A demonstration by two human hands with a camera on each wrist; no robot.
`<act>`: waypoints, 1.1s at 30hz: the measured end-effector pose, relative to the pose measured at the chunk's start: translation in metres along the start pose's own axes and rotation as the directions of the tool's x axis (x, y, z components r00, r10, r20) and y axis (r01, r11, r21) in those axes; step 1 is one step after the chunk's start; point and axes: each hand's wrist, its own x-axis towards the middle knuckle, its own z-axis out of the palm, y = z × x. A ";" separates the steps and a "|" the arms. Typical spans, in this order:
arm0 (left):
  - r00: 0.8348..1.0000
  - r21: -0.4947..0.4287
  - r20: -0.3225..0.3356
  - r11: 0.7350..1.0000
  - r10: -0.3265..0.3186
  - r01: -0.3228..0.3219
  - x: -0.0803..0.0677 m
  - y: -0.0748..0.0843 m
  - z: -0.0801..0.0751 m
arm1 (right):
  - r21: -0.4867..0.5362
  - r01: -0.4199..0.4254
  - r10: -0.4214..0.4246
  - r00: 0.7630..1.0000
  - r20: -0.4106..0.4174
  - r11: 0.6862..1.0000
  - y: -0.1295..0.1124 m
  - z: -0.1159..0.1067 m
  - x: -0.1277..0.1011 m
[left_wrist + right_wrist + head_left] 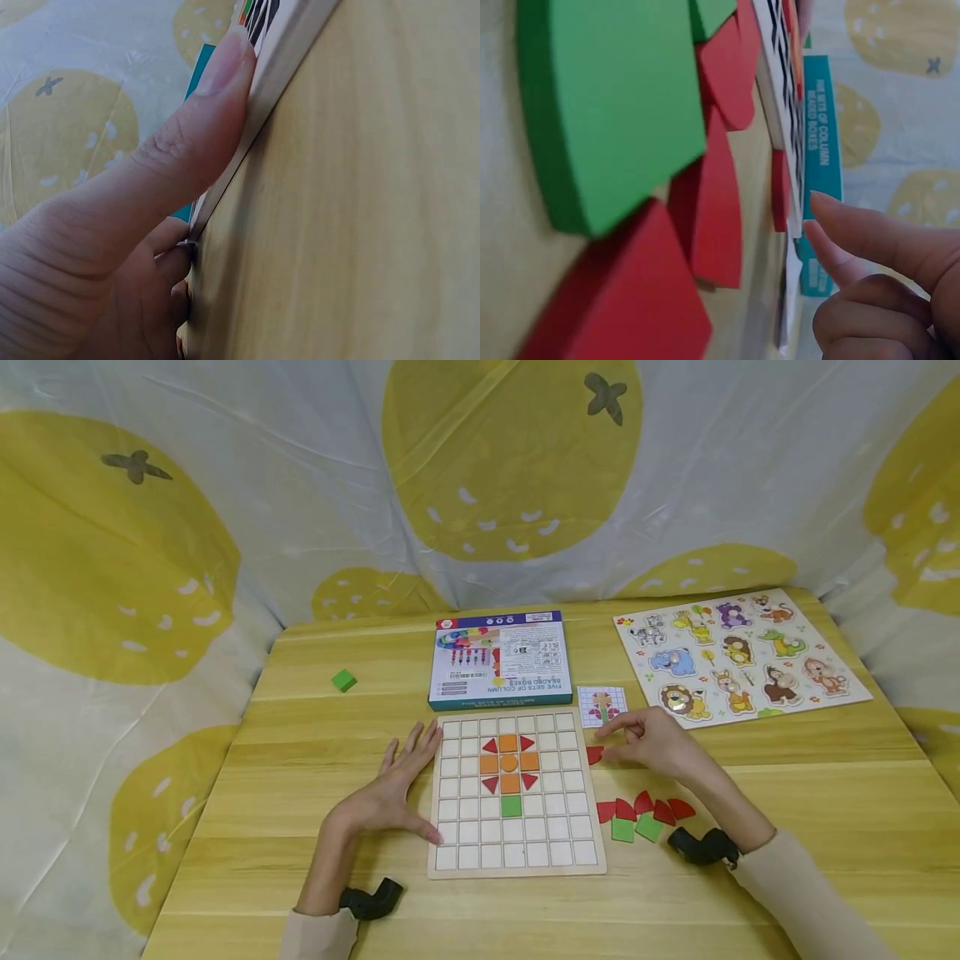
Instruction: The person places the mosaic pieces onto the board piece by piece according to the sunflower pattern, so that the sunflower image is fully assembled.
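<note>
Wrist cams sit nearest, strapped on both forearms; from there the right hand (656,745) lies past the loose pieces, fingers loosely bent, index and thumb reaching left toward a small red piece (595,754) on the table just off the grid board's (516,860) right edge. Can't tell if fingertips actually touch it — head view shows them just beside it, and in the right wrist view the fingers (870,240) stand close to the board edge w/ nothing clearly pinched. So the piece lies left of the grip, between hand and board, and the right hand is far nearer it than the left.

Left hand (390,793) lies flat on the table, fingers straight, against the board's left edge; thumb (202,127) presses along that edge, holding nothing.

On the board: orange squares w/ red triangles (509,764) in a flower shape, green square (511,806) below. Near side of the right hand: pile of red and green pieces (641,817). Far side: pattern card (602,704), teal box (501,658), animal puzzle (738,656). Lone green block (343,680) far left.

Hidden: right palm underside; red piece half covered; wrist views blurred, cropped
</note>
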 end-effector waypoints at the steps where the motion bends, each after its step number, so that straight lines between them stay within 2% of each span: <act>1: 1.000 0.000 0.001 1.000 0.001 -0.001 0.000 0.000 0.000 | -0.001 -0.002 0.002 1.000 0.009 1.000 0.001 0.000 0.001; 8: 1.000 -0.005 0.006 1.000 0.003 -0.003 0.000 -0.001 0.000 | -0.012 -0.038 0.038 0.999 0.036 0.999 0.010 0.009 0.010; 14: 1.000 -0.001 0.006 1.000 0.006 -0.006 0.001 -0.002 0.001 | -0.066 0.002 -0.001 1.000 0.027 0.998 0.010 0.003 0.006; 19: 1.000 -0.005 0.004 1.000 -0.002 0.002 0.000 -0.001 0.000 | -0.054 0.054 -0.047 0.992 0.117 0.997 0.009 -0.002 0.004; 22: 1.000 -0.010 0.003 1.000 -0.004 0.004 0.000 -0.001 0.000 | -0.030 0.055 -0.050 0.987 0.155 0.998 0.009 -0.002 0.004; 29: 1.000 -0.010 0.000 1.000 0.008 -0.008 0.000 -0.001 0.000 | -0.094 0.071 -0.061 0.993 0.106 0.993 0.010 -0.003 0.005; 33: 1.000 -0.006 0.000 1.000 0.007 -0.007 0.000 -0.002 0.000 | -0.096 0.060 -0.048 0.992 0.117 0.994 0.011 -0.007 0.004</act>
